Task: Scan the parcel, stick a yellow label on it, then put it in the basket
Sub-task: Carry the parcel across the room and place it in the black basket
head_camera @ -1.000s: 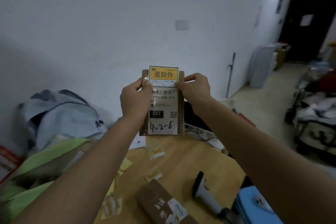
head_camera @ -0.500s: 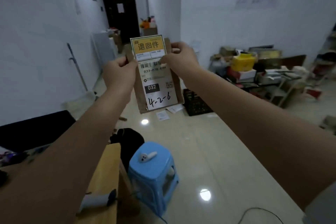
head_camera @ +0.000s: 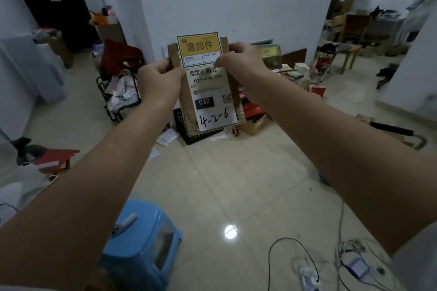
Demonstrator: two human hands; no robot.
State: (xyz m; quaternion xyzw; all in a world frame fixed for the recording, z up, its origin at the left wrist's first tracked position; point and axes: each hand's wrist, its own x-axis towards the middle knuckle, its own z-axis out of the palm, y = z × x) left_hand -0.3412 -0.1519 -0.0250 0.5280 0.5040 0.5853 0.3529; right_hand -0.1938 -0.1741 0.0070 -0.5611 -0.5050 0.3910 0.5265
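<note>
I hold a flat brown parcel (head_camera: 236,99) upright in front of me with both hands. A white shipping label with a barcode, "032" and handwritten "4-2-6" covers its front. A yellow label (head_camera: 199,47) sits at the parcel's top, overlapping the white one. My left hand (head_camera: 159,80) grips the left edge, thumb beside the yellow label. My right hand (head_camera: 241,62) pinches the right edge at the same height. A black basket (head_camera: 183,126) stands on the floor behind the parcel, mostly hidden by it.
A blue plastic stool (head_camera: 144,243) with a white controller on it stands at the lower left. Cables (head_camera: 307,264) lie on the tiled floor at the lower right. A black cart (head_camera: 120,92), boxes and loose papers crowd the wall beyond.
My view has swung right, from the wooden table and scanner to the open floor and the far wall. The parcel stays gripped in both hands, now in front of the black basket.
</note>
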